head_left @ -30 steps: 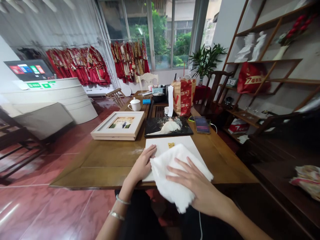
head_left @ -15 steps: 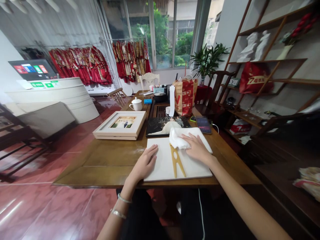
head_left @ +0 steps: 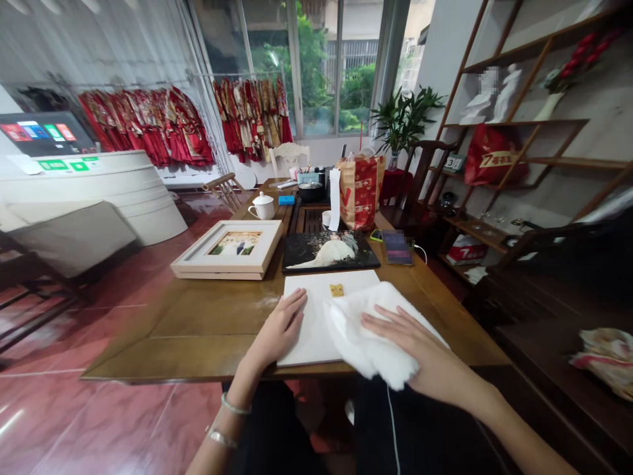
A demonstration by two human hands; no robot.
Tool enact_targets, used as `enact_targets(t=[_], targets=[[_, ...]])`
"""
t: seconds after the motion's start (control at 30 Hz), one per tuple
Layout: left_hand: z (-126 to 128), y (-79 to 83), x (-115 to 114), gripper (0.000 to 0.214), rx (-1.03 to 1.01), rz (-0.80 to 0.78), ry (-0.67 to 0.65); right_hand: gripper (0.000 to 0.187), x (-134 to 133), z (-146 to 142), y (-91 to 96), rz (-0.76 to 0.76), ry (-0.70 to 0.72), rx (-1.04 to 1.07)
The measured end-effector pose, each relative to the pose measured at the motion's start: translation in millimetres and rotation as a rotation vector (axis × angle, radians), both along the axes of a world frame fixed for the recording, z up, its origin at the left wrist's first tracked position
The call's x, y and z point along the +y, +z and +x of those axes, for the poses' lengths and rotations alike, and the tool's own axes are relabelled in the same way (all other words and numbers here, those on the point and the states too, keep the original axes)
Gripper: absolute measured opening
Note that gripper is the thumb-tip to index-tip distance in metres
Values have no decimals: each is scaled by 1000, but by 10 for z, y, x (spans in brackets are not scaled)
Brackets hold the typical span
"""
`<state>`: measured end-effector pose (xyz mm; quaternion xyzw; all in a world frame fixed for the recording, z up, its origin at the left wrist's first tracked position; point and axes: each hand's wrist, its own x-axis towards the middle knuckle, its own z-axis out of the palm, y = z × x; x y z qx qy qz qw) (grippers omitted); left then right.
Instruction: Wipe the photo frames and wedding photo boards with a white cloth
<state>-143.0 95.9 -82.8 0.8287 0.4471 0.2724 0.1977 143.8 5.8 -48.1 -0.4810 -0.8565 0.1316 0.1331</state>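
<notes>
A white board or panel (head_left: 314, 346) lies flat at the table's near edge. My left hand (head_left: 283, 328) rests on its left side, fingers stretched out and holding nothing. On the right, my right hand (head_left: 413, 346) has hold of a white cloth (head_left: 353, 320), its fingers laid long over the top and the thumb hidden. The cloth is spread over the board's right part and hangs past its near edge. A small end of a yellow A-shaped piece (head_left: 337, 290) shows beyond the cloth; the rest of it is covered.
Beyond the board lies a dark picture panel (head_left: 330, 252). Stacked light frames (head_left: 227, 251) sit to the left, and a phone (head_left: 397, 247) with a cable is at the right. A lidded white cup (head_left: 263, 206) and a red-and-tan paper bag (head_left: 360, 191) stand farther back on the table (head_left: 198, 323).
My right hand has moved the cloth toward me, off the board's far right corner and over most of the yellow piece. My left hand stays on the board's left side.
</notes>
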Motion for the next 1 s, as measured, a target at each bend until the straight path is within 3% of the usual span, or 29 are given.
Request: enact_targets(t=[0.23, 0.33, 0.47, 0.67, 0.77, 0.87, 1.0], targets=[[-8, -11, 3, 42, 7, 12, -10, 67, 892, -108, -43, 53, -183, -50], [-3, -15, -1, 41, 4, 21, -1, 64, 1069, -177, -38, 61, -227, -65], [5, -20, -7, 41, -16, 24, 3, 73, 832, -201, -61, 81, -197, -68], [14, -14, -9, 41, -23, 11, 10, 79, -169, -157, -89, 81, -85, -36], [7, -15, -4, 41, -29, 21, -1, 84, -437, -110, -81, 32, -40, 1], [0, -17, 3, 41, -25, 28, -5, 83, -300, -56, -71, 20, -79, 94], [-4, -12, 4, 41, -24, 28, -11, 72, 322, -44, -60, 24, -173, 184]])
